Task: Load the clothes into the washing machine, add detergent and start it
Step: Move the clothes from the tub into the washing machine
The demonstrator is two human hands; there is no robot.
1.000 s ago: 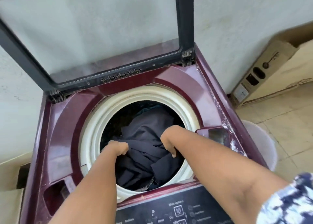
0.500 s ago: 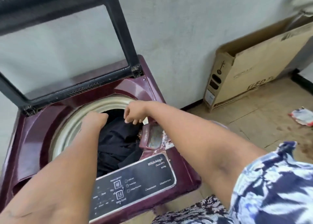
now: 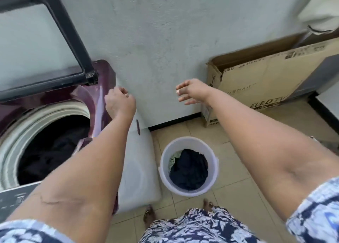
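Observation:
The maroon top-loading washing machine (image 3: 102, 73) stands at the left with its glass lid (image 3: 36, 46) raised. Dark clothes (image 3: 53, 149) lie inside its white-rimmed drum. A white bucket (image 3: 189, 192) on the floor to the machine's right holds more dark clothes (image 3: 189, 171) and a bit of pale green cloth. My left hand (image 3: 119, 103) hovers over the machine's right edge, fingers loosely curled, holding nothing. My right hand (image 3: 190, 92) is in the air above and beyond the bucket, fingers relaxed and spread, holding nothing.
A large cardboard TV box (image 3: 271, 73) leans on the wall at the right. The machine's black control panel (image 3: 16, 195) shows at lower left, mostly hidden by my left arm. The tiled floor (image 3: 238, 193) surrounds the bucket. My bare feet stand just before it.
Both hands have come out of the drum, leaving the dark clothes inside, and swung right. My view has turned right, bringing the bucket into sight.

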